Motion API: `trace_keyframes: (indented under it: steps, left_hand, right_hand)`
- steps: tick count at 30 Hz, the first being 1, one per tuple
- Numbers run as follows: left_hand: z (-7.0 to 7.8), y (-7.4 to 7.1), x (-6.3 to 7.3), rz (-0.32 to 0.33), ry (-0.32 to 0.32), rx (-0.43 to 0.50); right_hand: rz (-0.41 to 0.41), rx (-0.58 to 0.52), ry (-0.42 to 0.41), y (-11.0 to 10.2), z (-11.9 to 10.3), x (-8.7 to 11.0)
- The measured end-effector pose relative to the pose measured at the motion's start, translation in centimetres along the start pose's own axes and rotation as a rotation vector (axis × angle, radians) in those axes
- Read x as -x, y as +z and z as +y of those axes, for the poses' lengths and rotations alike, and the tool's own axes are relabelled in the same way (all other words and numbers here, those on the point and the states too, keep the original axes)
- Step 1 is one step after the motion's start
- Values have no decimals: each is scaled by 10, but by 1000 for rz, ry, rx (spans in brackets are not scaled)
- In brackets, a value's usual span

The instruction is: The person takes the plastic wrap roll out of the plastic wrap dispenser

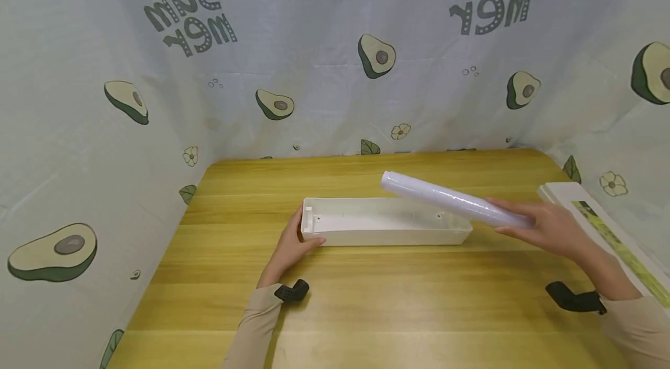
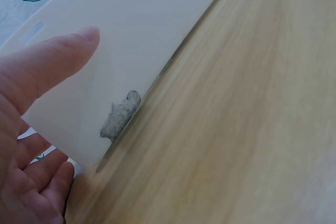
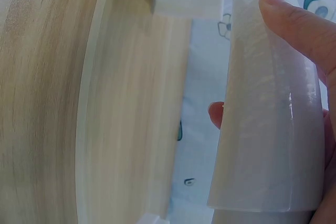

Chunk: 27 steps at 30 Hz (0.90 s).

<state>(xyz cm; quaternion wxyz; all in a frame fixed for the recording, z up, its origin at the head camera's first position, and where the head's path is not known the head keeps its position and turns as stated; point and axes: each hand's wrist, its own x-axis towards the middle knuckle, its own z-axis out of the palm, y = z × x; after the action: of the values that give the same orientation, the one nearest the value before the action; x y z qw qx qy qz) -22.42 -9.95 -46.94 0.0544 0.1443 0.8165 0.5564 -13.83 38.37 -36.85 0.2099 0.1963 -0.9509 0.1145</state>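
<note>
A long white open-topped box (image 1: pixel 387 238) sits on the table, its inside facing up. My left hand (image 1: pixel 288 248) grips its left end, thumb against the front wall and the other fingers round the end. A grey patch (image 2: pixel 121 116) marks the wall low down, below the thumb, in the left wrist view. My right hand (image 1: pixel 557 230) holds a roll of clear plastic film (image 1: pixel 445 197) by its right end, thumb on one side and fingers on the other. Tilted, the roll hangs above the right part of the box, its far end higher.
On the right side of the table lies a long white piece (image 1: pixel 560 190) with a yellow-green printed strip (image 1: pixel 617 247). A curtain (image 1: pixel 324 95) with avocado prints hangs behind the wooden table (image 1: pixel 387 299) and along its sides.
</note>
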Motion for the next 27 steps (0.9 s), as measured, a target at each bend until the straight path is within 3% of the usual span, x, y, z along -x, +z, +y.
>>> trace_keyframes:
  steps: [20, 27]
  left_hand:
    - [0, 2, 2, 7, -2, -1]
    - [0, 1, 2, 6, 11, 3]
  right_hand:
    - [12, 44, -11, -10, 7, 5]
    - [-24, 42, 43, -12, 6, 9]
